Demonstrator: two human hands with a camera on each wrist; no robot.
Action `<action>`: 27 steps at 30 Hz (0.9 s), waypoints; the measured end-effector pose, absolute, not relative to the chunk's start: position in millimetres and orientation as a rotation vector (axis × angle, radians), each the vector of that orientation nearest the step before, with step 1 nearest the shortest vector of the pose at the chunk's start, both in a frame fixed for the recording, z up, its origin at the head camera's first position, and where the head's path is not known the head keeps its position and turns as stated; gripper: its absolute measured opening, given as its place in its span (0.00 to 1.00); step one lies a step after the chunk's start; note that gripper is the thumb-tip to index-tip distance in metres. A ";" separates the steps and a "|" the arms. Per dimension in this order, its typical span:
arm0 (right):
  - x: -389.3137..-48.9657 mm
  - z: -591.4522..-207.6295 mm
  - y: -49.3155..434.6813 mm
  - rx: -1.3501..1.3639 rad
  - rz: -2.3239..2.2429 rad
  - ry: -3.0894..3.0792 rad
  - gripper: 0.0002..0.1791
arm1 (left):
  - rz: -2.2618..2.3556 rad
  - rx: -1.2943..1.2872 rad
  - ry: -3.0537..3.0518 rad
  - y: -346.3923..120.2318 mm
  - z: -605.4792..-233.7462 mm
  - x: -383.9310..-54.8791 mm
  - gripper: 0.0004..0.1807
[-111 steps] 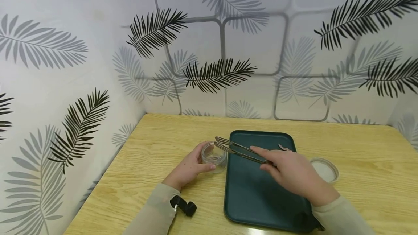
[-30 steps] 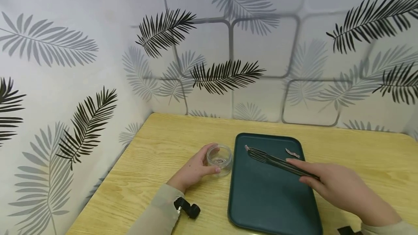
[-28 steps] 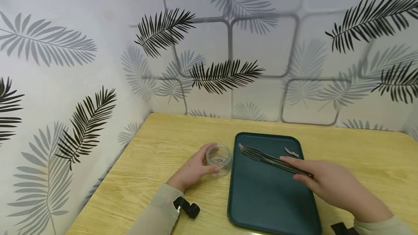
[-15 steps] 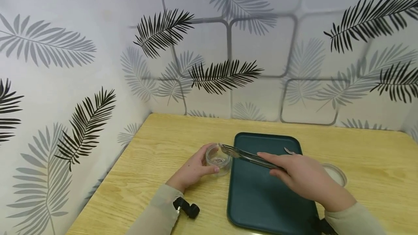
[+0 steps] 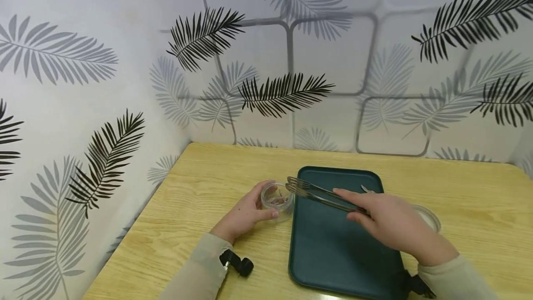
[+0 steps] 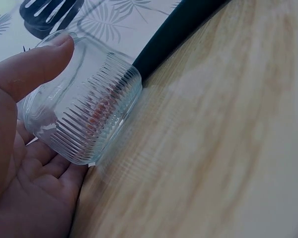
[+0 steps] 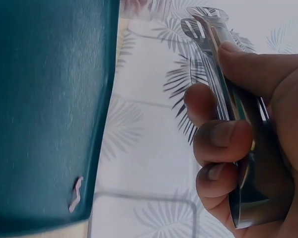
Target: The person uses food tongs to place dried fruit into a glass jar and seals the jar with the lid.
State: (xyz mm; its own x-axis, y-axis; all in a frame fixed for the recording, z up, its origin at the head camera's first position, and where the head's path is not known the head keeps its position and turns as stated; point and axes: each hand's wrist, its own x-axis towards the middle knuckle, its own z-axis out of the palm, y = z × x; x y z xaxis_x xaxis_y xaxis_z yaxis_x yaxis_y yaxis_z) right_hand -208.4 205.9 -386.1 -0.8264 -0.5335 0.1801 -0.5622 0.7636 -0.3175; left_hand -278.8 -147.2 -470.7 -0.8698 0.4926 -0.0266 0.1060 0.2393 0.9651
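Observation:
My left hand [image 5: 246, 212] grips a small clear glass jar [image 5: 278, 212] on the table, thumb on the near side. Reddish pieces [image 6: 97, 114] show through the jar's ribbed wall in the left wrist view. My right hand [image 5: 391, 221] holds metal tongs [image 7: 258, 168] with slotted ends. Their tips stand slightly apart with nothing seen between them, just right of the jar's rim and over the tray's left edge. On the dark green tray [image 5: 341, 253] lies one thin pinkish strip [image 7: 76, 194], partly hidden behind my right hand in the head view.
A round lid or shallow dish [image 5: 428, 217] with a pale inside sits right of the tray, partly covered by my right hand. The wooden table [image 5: 233, 165] meets a leaf-patterned wall covering [image 5: 325, 124] at its back edge.
The tongs carried a small pinkish strip leftward from over the tray to the jar's rim. Now their tips have spread and drawn back slightly right; more pieces show inside the jar. My left hand stays.

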 end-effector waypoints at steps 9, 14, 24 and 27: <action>-209.3 -385.9 228.4 0.795 0.509 -2.958 0.36 | 1.687 0.575 2.167 -149.5 -473.7 -281.8 0.45; -210.6 -391.4 241.9 0.796 0.513 -2.985 0.36 | 1.671 0.586 2.182 -149.0 -473.3 -281.4 0.45; -207.1 -394.2 265.3 0.697 0.525 -3.072 0.36 | 1.676 0.606 2.196 -149.4 -474.5 -281.7 0.45; -206.5 -396.5 274.4 0.652 0.517 -3.101 0.36 | 1.678 0.592 2.189 -149.9 -473.7 -281.1 0.45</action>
State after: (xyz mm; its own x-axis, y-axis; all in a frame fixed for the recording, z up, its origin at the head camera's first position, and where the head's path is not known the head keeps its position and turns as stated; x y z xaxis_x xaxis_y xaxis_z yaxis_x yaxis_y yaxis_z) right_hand -206.5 274.4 -396.5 -0.9153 -0.4028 -0.0016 -0.3805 0.8659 -0.3248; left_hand -281.1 -149.9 -473.7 -0.8630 0.5052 -0.0015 0.1298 0.2246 0.9658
